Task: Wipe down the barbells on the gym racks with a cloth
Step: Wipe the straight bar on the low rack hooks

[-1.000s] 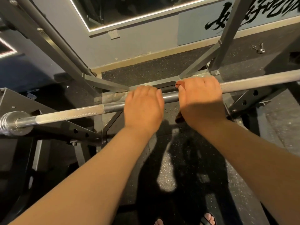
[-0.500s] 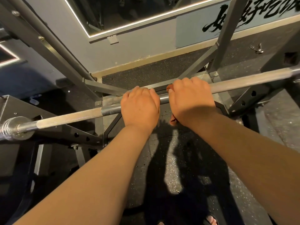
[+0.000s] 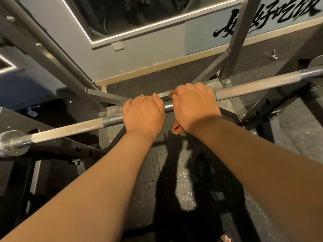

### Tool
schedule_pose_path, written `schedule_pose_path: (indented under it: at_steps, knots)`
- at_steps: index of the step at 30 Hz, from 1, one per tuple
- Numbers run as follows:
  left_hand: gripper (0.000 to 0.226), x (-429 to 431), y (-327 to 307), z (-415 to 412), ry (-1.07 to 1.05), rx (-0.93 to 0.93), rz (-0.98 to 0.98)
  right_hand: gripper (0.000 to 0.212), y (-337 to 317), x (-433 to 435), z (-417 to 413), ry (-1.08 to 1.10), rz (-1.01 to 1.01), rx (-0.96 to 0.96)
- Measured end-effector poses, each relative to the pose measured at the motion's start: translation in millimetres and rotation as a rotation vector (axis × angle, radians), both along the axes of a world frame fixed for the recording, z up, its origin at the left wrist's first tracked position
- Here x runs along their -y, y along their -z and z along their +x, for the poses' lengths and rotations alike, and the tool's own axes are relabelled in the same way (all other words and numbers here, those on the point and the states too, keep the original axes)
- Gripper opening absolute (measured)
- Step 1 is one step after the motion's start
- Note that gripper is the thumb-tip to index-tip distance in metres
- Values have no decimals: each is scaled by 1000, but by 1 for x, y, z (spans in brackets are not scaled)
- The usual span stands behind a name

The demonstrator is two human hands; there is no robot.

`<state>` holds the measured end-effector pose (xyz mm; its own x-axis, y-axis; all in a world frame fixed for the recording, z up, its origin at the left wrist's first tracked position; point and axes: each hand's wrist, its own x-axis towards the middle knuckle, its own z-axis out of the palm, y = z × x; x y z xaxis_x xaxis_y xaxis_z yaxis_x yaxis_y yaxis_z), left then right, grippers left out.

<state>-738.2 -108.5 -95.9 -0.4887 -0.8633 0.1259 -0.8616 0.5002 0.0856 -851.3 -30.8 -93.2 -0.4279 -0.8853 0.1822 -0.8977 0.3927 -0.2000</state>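
Here we are at the rack (image 3: 261,107), and the barbell (image 3: 70,130) lies right across it, running from the thick sleeve collar (image 3: 8,143) at the rack's left edge up to the far right edge, where the shaft slips out of view. Both of the person's hands are on the middle of the bar, close together, with a short stretch of smooth steel showing between them.

The left hand (image 3: 144,116) sits bare on the shaft, fingers curled over the top, gripping it just right of the left knurled section. The right hand (image 3: 195,105) is wrapped round the bar too, and it has the cloth (image 3: 176,128) clamped against the metal. It is a reddish-orange rag. One end hangs below the wrist and a small fold pokes out by the thumb. The rest of it is hidden under the palm.

Beneath the bar lies speckled black rubber floor (image 3: 185,186), crossed by shadows. Against the wall, a mirror (image 3: 139,13) edged by a thin light strip. A small metal clip (image 3: 271,55) lies on the floor beyond the rack's right upright.
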Motion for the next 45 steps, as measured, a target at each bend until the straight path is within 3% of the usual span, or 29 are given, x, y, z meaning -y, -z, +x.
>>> schedule_pose_path:
  at_steps: [4, 6, 10, 15, 20, 25, 28, 31, 35, 40, 42, 45]
  knots:
    - [46, 1, -1, -1, -15, -10, 14, 30, 34, -24, 14, -47, -308, -46]
    - [48, -3, 0, 1, -2, -3, -7, 32, 42, -33, 8, -102, -357, -87]
    - [48, -6, 0, 2, 2, 6, -15, 36, 27, -28, -8, -156, -247, -81]
    - [50, 4, 0, -4, -15, 15, -12, 33, 20, -7, 8, 23, -147, 19]
    - [50, 5, 2, -4, 16, 18, -25, 27, 31, -26, 10, -90, -284, -8]
    - [50, 3, 3, -2, 16, -33, -29, 42, 9, -2, 5, -7, -61, 46]
    - [48, -7, 8, -6, 107, -7, -68, 57, 11, 9, 12, 63, -56, 25]
    - [51, -6, 7, -10, 106, 17, -69, 45, 25, -4, 3, -63, -200, 37]
    - [50, -3, 6, -11, 87, -28, -47, 41, 24, -29, -33, -248, -155, -30]
    - [50, -5, 8, -17, 62, -48, -69, 33, 23, -16, -26, 92, -231, 27]
    - [51, -4, 7, -18, 44, -31, -66, 26, 30, -11, -4, 26, -219, 17]
    - [52, -2, 8, -16, 40, -20, -58, 32, 28, -17, -13, -248, -190, 51]
